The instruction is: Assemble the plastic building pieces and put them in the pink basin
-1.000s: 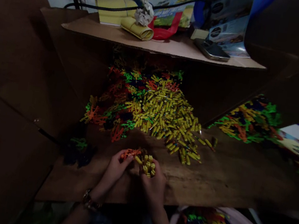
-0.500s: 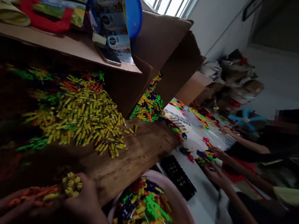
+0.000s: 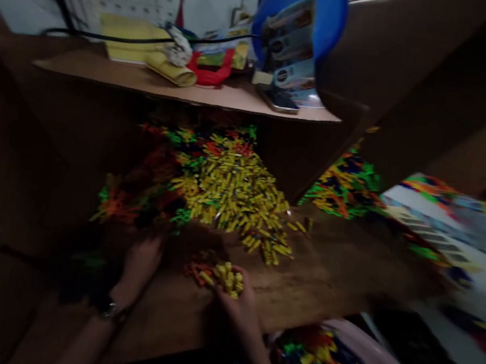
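Observation:
My right hand is closed around a bundle of small yellow plastic pieces, just above the wooden tabletop. Small orange plastic pieces lie beside that bundle, to its left. My left hand, with a watch at the wrist, reaches toward the dim heap at the left. Its fingers are lost in shadow and blur, so what they touch is unclear. A large pile of yellow pieces lies beyond both hands. Mixed orange and green pieces lie left of that pile.
A cardboard shelf overhangs the piles, bearing a phone and a blue basin. Cardboard panels stand at both sides. A pink tub of mixed bright pieces stands at lower right. Another multicoloured pile lies right of the divider.
My view has swung left, and the co-workers are out of sight. My left hand has parted from my right and moved toward the left heap. Orange pieces now show beside my right hand.

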`<state>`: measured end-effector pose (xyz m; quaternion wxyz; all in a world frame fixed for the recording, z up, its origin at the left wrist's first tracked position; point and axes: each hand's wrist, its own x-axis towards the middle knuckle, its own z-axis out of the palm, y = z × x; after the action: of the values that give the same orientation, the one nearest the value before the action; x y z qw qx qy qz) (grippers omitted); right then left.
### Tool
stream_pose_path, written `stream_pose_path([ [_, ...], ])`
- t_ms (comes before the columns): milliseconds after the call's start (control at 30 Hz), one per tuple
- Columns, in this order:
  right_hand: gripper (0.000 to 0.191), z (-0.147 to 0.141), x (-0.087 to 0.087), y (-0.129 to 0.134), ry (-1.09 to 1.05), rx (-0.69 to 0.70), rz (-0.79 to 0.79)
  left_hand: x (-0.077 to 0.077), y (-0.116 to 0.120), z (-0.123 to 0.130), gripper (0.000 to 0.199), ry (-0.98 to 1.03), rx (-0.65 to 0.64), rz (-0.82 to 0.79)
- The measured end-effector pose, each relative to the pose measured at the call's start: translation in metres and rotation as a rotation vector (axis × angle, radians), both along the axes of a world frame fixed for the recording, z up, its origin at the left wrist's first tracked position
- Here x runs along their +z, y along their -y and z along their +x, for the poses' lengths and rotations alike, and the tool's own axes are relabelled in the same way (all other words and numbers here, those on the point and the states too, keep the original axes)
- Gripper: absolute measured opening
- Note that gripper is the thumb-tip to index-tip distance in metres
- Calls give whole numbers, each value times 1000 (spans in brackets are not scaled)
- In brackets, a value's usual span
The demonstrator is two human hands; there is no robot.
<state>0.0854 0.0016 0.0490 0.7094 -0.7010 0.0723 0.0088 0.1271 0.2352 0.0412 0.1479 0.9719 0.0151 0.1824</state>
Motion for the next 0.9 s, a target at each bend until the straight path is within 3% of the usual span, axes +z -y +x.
stream_pose_path([
  [100, 32, 1, 1, -1, -89, 28, 30, -2, -8, -12, 21, 120, 91, -195],
  [200, 32, 1, 10, -6, -109, 90, 52, -4, -4, -22, 21, 210, 166, -535],
  [333, 38, -1, 26, -17, -96, 177, 56, 3, 3, -34, 26, 180, 322, -1031],
  [433, 39, -4, 33, -27, -81, 197, 45, 16, 16, -45, 37, 105, 280, -1441],
  [533, 33, -6, 39, -34, -62, 196, 26, 31, 35, -57, 42, -10, 220, -1687],
  [633, 30, -9, 47, -36, -59, 153, 21, 41, 48, -63, 43, -100, 209, -1701],
  [800, 23, -16, 53, -29, 111, -2, -73, 44, 50, -62, 42, -158, 185, -1447],
  [900, 15, -19, 51, -30, 261, 16, -192, 43, 46, -65, 44, -221, 117, -1349],
])
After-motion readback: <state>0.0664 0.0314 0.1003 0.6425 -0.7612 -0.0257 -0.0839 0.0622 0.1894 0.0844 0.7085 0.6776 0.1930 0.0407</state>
